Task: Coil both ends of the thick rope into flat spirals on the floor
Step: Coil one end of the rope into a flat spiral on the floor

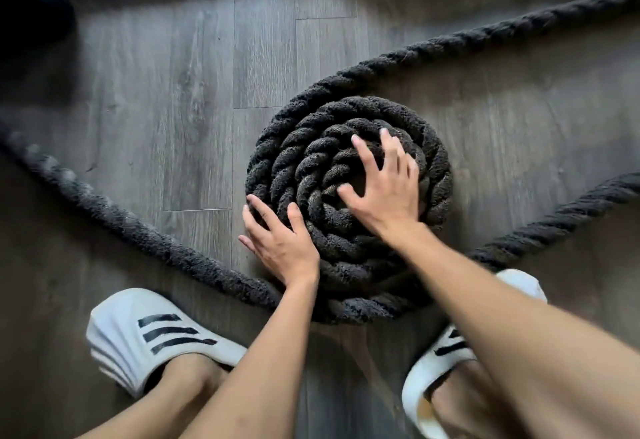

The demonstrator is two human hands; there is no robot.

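A grey wood-plank floor point(207, 75) fills the view, with a dark, blurred bulky shape point(31, 12) at the far left. At the near edge the person's feet wear white slides with black stripes, the left slide point(149, 331) well left of the coil and the right slide point(436, 366) partly hidden behind the right forearm. Both forearms reach in from the near side and cover the near-right part of the floor.

The thick rope point(485, 36) is black, fuzzy and heavily twisted. One length comes in from the far right and winds into a flat spiral point(298, 161) of several tight turns lying on the floor at the centre. Another length point(138, 227) runs from the left, passes just against the spiral's near edge and leaves to the right.

The left hand point(280, 241) lies at the spiral's near-left rim, its fingers straight, the thumb resting on the outer turns and the other fingers against the outside of the rope by the floor. The right hand point(384, 189) rests flat on top of the spiral, over its centre, fingers spread wide and pressing on the inner turns. Neither hand is curled round the rope, and the two are close together but apart.
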